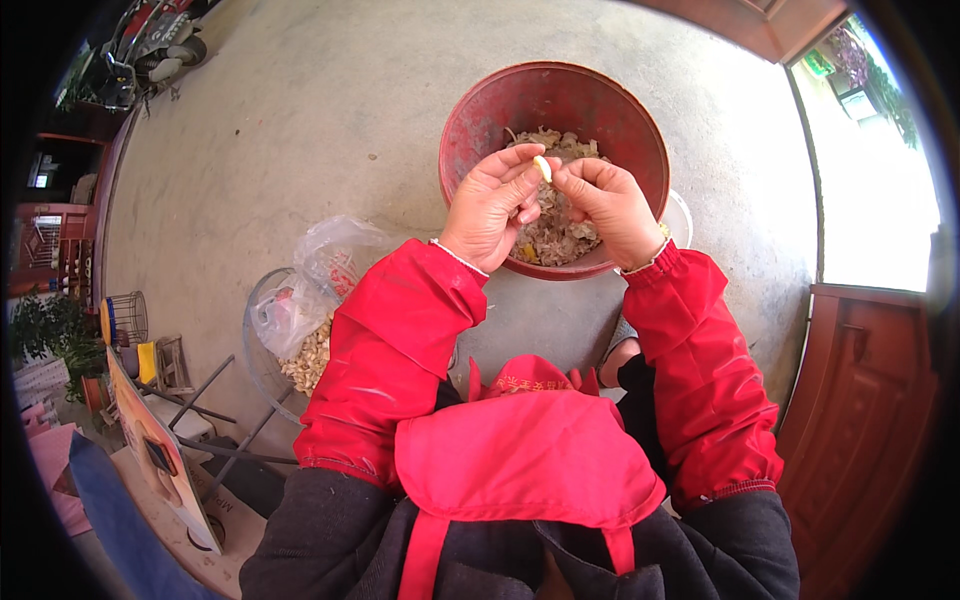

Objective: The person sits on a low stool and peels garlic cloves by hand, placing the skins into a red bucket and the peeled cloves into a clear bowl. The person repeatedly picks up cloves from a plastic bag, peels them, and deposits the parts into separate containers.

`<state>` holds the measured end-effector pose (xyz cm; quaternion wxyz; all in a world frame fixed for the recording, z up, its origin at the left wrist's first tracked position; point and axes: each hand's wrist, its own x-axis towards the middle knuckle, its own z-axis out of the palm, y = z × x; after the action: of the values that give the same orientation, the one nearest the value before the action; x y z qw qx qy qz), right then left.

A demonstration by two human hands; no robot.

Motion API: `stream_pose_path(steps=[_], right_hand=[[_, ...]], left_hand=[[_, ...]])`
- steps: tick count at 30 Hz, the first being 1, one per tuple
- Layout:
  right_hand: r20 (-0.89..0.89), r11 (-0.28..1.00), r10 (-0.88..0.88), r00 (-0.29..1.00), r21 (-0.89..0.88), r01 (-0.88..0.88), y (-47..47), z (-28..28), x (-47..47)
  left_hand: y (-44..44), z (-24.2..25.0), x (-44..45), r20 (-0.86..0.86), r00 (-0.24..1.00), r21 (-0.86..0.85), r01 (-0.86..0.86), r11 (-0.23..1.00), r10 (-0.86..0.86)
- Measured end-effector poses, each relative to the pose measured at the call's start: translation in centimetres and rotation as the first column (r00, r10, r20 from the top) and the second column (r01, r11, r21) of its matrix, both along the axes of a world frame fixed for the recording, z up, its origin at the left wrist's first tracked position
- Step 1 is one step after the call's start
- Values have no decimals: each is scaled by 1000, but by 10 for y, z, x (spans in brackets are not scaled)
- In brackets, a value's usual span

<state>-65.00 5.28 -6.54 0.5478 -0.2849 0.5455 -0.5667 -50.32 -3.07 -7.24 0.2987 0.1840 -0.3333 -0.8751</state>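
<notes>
A pale garlic clove [543, 169] is pinched in the fingertips of my left hand [495, 202], above a large red tub [555, 94]. My right hand [607, 210] is beside it, thumb and forefinger pressed together at the clove's right edge; whether they grip a bit of skin cannot be told. Papery garlic skins [559, 225] lie in the bottom of the tub, with a small yellow piece among them. Red sleeve covers reach from both wrists up the forearms, and a red apron hangs over my lap.
Left of my left forearm, a clear basin [251, 337] holds many pale cloves [307, 360] and a crumpled plastic bag [289, 315]. A white container [679, 217] shows behind the tub's right side. Dark metal bars [247, 442] stand at lower left, a wooden door [862, 420] at right, a motorcycle [154, 52] at upper left.
</notes>
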Motion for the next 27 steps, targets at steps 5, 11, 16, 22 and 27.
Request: stream_pose_path(steps=[5,11,16,22,27], right_hand=[[-651,994,-91,753,-109,26,1,-9,-10],[-295,940,-163,941,-338,57,0,2,-6],[-173,961,-70,983,-277,20,1,11,3],[-461,943,-208,863,-330,51,-1,9,9],[-649,918,-311,694,-395,41,-1,12,14]], left_hand=[[-2,1,1,0,1000,1,16,1000,-16],[-1,1,3,-34,999,-4,30,1000,-31],[3,-1,3,-35,999,38,11,999,-10],[4,-2,2,56,997,-50,-50,997,53],[8,-7,3,86,991,-33,-98,995,100]])
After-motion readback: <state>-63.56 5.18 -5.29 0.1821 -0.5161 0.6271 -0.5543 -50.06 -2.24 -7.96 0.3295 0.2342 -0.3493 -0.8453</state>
